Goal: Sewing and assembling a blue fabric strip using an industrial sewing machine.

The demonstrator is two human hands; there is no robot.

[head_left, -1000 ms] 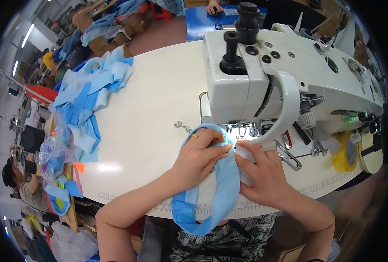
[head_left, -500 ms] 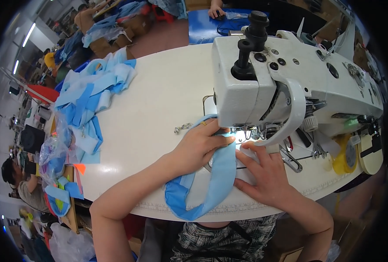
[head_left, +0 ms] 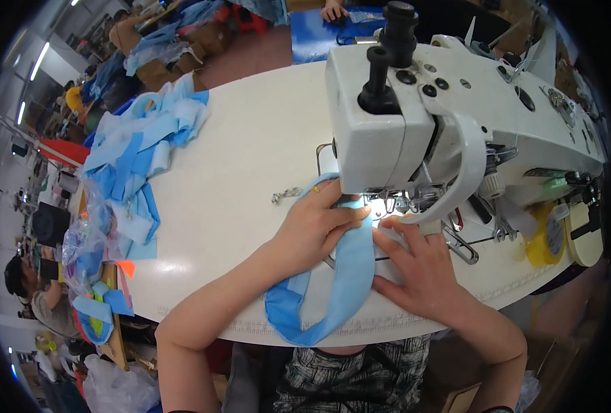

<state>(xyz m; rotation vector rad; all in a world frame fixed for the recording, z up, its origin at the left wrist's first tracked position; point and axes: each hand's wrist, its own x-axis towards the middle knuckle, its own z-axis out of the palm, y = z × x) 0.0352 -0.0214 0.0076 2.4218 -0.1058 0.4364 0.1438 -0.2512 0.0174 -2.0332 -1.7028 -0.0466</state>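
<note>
My left hand [head_left: 317, 220], a yellow ring on one finger, grips a light-blue fabric band [head_left: 348, 275] at the lit needle area [head_left: 386, 205] of a white sewing machine [head_left: 369, 144], thumb near the presser foot. The band loops down toward me, its darker blue part folded at the lower left. My right hand [head_left: 415, 268] lies just right of the band with fingers spread on the machine bed, fingertips near the white curved guard.
A pile of blue fabric pieces [head_left: 140, 138] covers the left of the white table [head_left: 250, 124]. Metal tools [head_left: 465, 251] and a yellow tape roll [head_left: 541, 237] lie at the right. A co-worker [head_left: 47, 310] is at left, another person's hand [head_left: 333, 12] at a blue table beyond.
Since a second ago my left hand and the band have moved forward under the machine head. My right hand's fingers have spread, resting beside the band.
</note>
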